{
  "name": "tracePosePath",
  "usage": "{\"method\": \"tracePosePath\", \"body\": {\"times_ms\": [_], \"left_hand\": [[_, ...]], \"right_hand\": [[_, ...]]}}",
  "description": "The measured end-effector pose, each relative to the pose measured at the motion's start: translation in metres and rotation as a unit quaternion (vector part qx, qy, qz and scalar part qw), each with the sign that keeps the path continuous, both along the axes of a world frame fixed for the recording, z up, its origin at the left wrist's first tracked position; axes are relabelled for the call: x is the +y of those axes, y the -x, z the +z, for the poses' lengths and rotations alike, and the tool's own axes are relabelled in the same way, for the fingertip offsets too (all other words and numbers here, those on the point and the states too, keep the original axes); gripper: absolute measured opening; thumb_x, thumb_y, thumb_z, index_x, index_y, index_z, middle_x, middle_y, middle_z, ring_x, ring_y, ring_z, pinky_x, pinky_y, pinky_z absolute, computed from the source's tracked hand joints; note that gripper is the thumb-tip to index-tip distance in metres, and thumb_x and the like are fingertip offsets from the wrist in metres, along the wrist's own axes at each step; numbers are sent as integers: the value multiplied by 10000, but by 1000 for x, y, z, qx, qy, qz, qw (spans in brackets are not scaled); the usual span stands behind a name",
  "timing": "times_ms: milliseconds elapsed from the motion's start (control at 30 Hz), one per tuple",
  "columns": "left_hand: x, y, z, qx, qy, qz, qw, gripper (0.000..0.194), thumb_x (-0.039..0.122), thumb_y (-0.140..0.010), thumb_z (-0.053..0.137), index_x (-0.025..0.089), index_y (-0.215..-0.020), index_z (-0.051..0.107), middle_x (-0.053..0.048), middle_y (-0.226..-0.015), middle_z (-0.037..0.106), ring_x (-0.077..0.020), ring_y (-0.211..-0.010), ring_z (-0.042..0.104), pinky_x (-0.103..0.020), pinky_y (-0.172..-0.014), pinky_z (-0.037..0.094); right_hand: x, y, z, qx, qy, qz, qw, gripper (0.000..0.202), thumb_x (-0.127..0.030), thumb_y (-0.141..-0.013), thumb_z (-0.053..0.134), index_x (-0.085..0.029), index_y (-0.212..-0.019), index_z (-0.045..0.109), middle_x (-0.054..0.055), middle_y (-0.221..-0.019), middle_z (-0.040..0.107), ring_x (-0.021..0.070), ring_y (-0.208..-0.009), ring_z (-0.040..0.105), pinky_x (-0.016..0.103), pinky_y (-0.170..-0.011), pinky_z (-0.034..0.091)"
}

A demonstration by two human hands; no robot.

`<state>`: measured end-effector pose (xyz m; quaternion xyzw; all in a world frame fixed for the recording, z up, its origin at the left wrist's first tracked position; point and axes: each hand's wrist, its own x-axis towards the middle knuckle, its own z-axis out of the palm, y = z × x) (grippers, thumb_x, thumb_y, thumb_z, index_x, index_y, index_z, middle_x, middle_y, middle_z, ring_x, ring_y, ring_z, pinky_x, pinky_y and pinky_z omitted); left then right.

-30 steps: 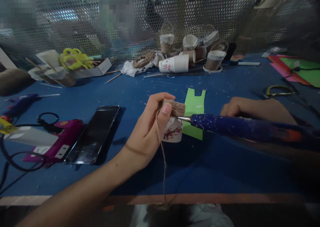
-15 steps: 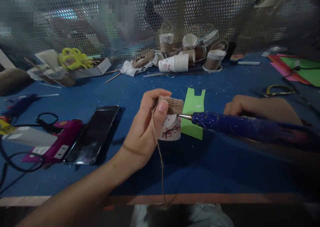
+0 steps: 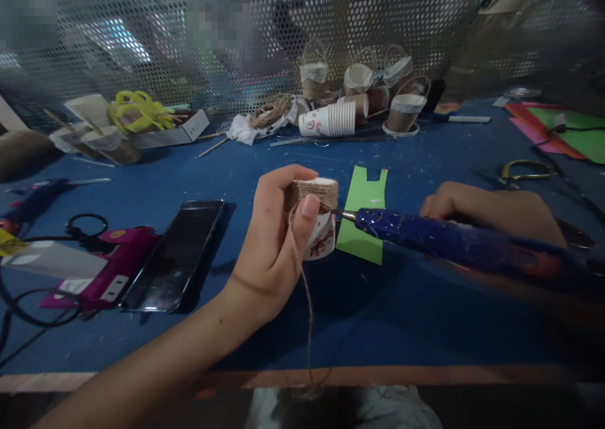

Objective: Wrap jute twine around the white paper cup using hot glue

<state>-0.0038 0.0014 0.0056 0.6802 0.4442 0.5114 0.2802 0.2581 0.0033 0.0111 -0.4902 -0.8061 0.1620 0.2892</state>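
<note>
My left hand (image 3: 271, 246) is closed around a small paper cup (image 3: 322, 240), white with a red floral print. Jute twine (image 3: 326, 193) is wound in rows round the cup's upper part, and its loose end hangs past my thumb to the table edge. In my right hand (image 3: 491, 211) is a blue hot glue gun (image 3: 416, 230), gripped with the fingers curled. The gun's metal nozzle touches or almost touches the cup at the lower edge of the twine. Beneath the nozzle, a green paper cutout (image 3: 363, 215) lies on the blue table.
A phone (image 3: 177, 252) and a magenta power strip (image 3: 113, 265) with cables lie at left. Along the back are stacked paper cups (image 3: 328, 120), a twine coil (image 3: 271, 111) and several twine-covered baskets (image 3: 404, 114). Scissors (image 3: 527, 171) and coloured paper (image 3: 567, 130) are at right.
My left hand has shifted slightly left and tilted the cup, so its white rim now shows above the twine. The glue gun has followed a little to the left.
</note>
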Motion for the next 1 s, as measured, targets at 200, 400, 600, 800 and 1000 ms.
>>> {"method": "tracePosePath", "body": {"times_ms": [200,400,600,800,1000], "left_hand": [[5,3,-11,22,-85,-8,996,202,378,-1050,499,296,-1218,578,-52,-1191,593,-214,-1082,585,-364,-878,518],[8,4,-15,-34,-101,-15,994,208,373,-1047,527,271,-1212,603,-40,-1190,603,-188,-1106,568,-308,-825,499],[9,3,-15,-52,-111,-41,992,208,331,-1055,515,245,-1228,591,-43,-1139,596,-176,-1149,540,-280,-804,486],[8,3,-14,-35,-90,-24,995,190,349,-1039,526,294,-1210,587,-61,-1220,580,-234,-1141,553,-388,-872,512],[7,2,-14,-17,-98,-31,995,175,348,-1039,526,288,-1198,565,-48,-1236,556,-192,-1089,567,-362,-938,511]], "right_hand": [[-2,4,1,-12,-24,-14,1000,169,-376,-831,617,-268,-723,547,-56,-652,723,169,-542,627,305,-539,358],[4,0,-2,-25,-74,7,997,143,-353,-810,602,-269,-734,514,-66,-644,693,141,-507,604,289,-506,374],[10,-3,-4,-40,-107,14,993,162,-341,-810,619,-273,-734,493,-68,-617,672,133,-472,590,280,-481,369],[5,-3,-5,-30,-90,14,995,146,-342,-816,617,-278,-723,524,-84,-612,702,145,-476,623,283,-482,363],[-3,6,2,-7,-43,-11,999,151,-344,-837,605,-277,-718,541,-76,-628,692,172,-547,632,309,-567,352]]}}
